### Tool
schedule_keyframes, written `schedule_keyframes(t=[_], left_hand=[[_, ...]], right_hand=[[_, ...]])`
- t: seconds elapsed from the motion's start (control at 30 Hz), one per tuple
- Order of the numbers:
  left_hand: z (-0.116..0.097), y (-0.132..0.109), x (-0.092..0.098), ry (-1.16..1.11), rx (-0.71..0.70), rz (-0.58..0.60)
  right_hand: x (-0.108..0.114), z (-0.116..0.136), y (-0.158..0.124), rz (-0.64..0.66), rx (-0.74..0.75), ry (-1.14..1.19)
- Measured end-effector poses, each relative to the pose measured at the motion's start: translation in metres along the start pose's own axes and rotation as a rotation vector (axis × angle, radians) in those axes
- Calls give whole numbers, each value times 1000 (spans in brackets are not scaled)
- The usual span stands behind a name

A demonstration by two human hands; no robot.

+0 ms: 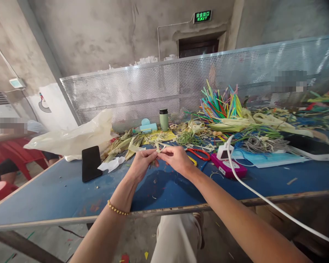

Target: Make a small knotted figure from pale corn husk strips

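Above the blue table (pixel 57 195), my left hand (pixel 143 162) and my right hand (pixel 175 157) meet fingertip to fingertip. Both are closed in a pinch on a small pale green strip (pixel 159 149), part of which sticks up between the fingers. The fingers cover the rest of it. Just behind my left hand lie dry husk leaves (pixel 123 144). Red-handled scissors (pixel 200 154) rest to the right of my right hand, and something yellow shows beside its wrist.
A black phone (pixel 91 163), white tissue (pixel 111 164) and plastic bag (pixel 76 135) lie left. Behind stands a green bottle (pixel 163 119). A purple power socket (pixel 229 166) with a white cable, colourful stems (pixel 222 102) and tangled cords (pixel 263 142) are right. A person sits far left.
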State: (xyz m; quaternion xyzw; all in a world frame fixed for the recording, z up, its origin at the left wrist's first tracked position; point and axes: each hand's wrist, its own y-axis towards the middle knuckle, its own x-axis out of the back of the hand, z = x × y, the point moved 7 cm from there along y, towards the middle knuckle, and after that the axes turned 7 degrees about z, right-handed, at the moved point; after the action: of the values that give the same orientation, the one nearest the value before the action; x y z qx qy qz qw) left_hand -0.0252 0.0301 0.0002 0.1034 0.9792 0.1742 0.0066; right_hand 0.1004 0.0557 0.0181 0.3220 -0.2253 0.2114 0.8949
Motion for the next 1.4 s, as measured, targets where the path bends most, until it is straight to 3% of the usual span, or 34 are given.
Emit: schedule_keyframes(t=[0.1,0.33,0.7,0.9,1.23,1.4], left_hand=[[2,1,-1,13,3,5],[1,0,5,-34,6,-115],[7,-2,2,-328,101,-78],[8,0,5,-371,115,-117],[5,1,-3,-184,23,-3],[2,2,2,5,-40,-63]], right_hand=[[0,-2,-1,-52,3,53],[-1,-4,-1,-96,-9,94],[2,-2,-2,-136,-73,82],[3,1,-3,-148,-71,51],[0,7,-3,-123,-25,0],[1,13,-5,-137,-4,-50]])
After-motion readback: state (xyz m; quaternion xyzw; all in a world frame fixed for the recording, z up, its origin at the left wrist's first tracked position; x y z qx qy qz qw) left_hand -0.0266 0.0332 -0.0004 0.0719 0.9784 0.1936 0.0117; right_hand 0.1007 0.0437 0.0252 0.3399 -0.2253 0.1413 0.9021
